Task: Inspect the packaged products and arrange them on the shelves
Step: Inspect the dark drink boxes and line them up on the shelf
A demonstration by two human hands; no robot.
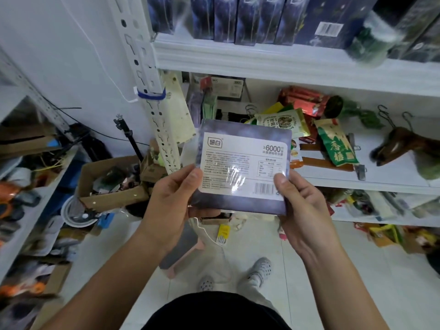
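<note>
I hold a flat purple-grey box (242,160) wrapped in clear film, its white label side with a barcode facing me. My left hand (171,201) grips its lower left edge, thumb on the front. My right hand (302,206) grips its lower right corner, thumb near the barcode. The box hangs in front of the white shelf unit (262,60). On the top shelf stands a row of matching dark blue boxes (247,17). The middle shelf (381,182) carries loose snack packets (335,141).
A brown wooden hanger (400,144) and a green garland (373,39) lie on the shelves. An open cardboard box (112,179) of odds and ends sits on the floor at left, beside a cluttered rack (31,210). A pink stool (183,246) stands by my feet.
</note>
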